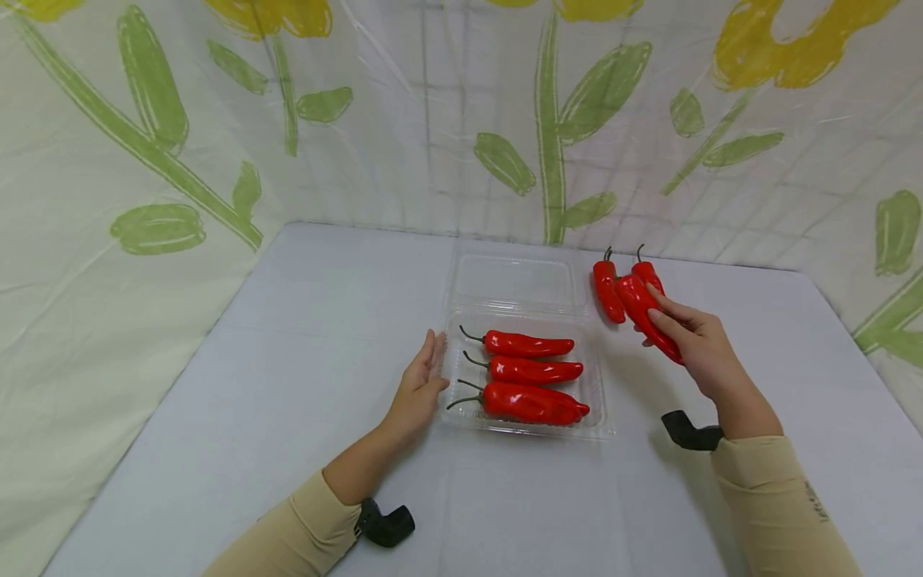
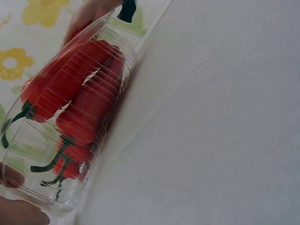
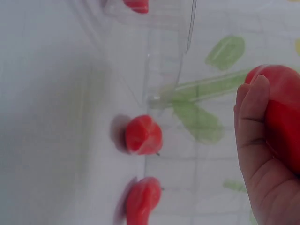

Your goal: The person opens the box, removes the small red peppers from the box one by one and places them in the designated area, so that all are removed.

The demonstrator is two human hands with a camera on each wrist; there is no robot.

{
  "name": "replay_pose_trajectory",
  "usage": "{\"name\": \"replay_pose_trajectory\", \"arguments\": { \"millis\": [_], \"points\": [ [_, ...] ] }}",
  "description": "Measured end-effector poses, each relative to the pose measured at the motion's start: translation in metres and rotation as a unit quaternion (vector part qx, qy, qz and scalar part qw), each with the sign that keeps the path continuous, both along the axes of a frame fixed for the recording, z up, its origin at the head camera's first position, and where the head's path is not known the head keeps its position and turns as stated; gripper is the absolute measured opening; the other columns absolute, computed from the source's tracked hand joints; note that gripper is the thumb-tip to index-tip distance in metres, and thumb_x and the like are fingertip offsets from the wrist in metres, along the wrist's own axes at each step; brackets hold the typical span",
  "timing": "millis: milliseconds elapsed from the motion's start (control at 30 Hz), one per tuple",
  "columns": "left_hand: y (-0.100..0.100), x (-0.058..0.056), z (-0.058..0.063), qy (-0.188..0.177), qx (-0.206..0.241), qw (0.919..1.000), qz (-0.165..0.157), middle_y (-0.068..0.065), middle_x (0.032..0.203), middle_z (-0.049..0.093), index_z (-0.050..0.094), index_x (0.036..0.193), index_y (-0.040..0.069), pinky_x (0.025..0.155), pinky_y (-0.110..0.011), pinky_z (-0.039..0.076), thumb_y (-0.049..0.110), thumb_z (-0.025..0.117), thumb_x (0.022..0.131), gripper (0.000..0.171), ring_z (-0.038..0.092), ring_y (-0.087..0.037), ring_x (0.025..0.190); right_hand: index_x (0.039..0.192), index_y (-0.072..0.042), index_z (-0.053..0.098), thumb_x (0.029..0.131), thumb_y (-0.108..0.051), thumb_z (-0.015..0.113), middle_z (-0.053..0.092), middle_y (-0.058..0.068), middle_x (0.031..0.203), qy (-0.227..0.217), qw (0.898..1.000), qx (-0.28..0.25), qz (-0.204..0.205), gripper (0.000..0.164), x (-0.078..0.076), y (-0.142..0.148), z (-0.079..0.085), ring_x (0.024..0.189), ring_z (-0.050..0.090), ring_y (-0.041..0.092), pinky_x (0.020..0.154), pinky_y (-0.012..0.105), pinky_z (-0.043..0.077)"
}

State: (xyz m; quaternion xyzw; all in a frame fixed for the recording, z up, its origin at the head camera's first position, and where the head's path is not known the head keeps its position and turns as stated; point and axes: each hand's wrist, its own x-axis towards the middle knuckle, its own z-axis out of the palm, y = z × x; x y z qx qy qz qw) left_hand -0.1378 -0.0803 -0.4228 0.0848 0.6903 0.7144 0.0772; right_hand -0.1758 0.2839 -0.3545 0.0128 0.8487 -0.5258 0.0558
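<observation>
A clear plastic clamshell box (image 1: pixel 598 393) lies with its lid (image 1: pixel 515 280) folded back, and in it are three red peppers (image 1: pixel 530 371) with green stems pointing left. My left hand (image 1: pixel 418 385) rests against the box's left side, its fingers fairly straight. In the left wrist view its thumb (image 2: pixel 21 212) sits right at the box's corner. Right of the box, my right hand (image 1: pixel 695 340) holds another red pepper (image 1: pixel 649 316) above the table, thumb and fingers around it. The right wrist view shows the fingers (image 3: pixel 251 126) curled about this pepper.
Two more red peppers lie on the table behind the held one, a left one (image 1: pixel 606 290) and a right one (image 1: pixel 644 271). The white table (image 1: pixel 288 385) ends at the back against a hanging cloth (image 1: pixel 404 160) painted with yellow flowers and green leaves.
</observation>
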Motion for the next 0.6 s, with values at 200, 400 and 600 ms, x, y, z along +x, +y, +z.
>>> {"name": "replay_pose_trajectory", "arguments": {
  "millis": [200, 400, 600],
  "points": [
    [0.000, 0.000, 0.000, -0.004, -0.003, 1.0000, 0.003, -0.015, 0.156, 0.011, -0.001, 0.147, -0.004, 0.116, -0.041, 0.009, -0.013, 0.030, 0.084, 0.071, 0.007, -0.026, 0.145, 0.144, -0.032, 0.029, 0.092, -0.044, 0.047, 0.047, -0.008, 0.121, -0.014, 1.000, -0.010, -0.024, 0.056, -0.003, 0.011, -0.003, 0.100, 0.046, 0.007, 0.075, 0.015, 0.052],
    [0.001, 0.000, 0.002, -0.005, -0.002, 1.0000, 0.003, -0.014, 0.157, 0.011, -0.001, 0.148, -0.003, 0.116, -0.040, 0.009, -0.013, 0.030, 0.084, 0.071, 0.007, -0.025, 0.145, 0.142, -0.039, 0.027, 0.092, -0.048, 0.045, 0.022, 0.016, 0.152, -0.039, 0.998, -0.002, -0.052, 0.055, -0.009, 0.023, -0.007, 0.106, 0.035, 0.006, 0.076, 0.012, 0.050],
    [0.000, -0.001, -0.001, 0.000, 0.001, 1.0000, -0.003, -0.016, 0.156, 0.010, -0.002, 0.147, -0.005, 0.116, -0.042, 0.008, -0.013, 0.029, 0.084, 0.071, 0.006, -0.026, 0.145, 0.142, -0.039, 0.026, 0.091, -0.048, 0.045, 0.015, 0.016, 0.156, -0.051, 0.996, -0.008, -0.069, 0.055, -0.013, 0.032, -0.014, 0.114, 0.032, 0.012, 0.074, 0.008, 0.048]
  ]
}}
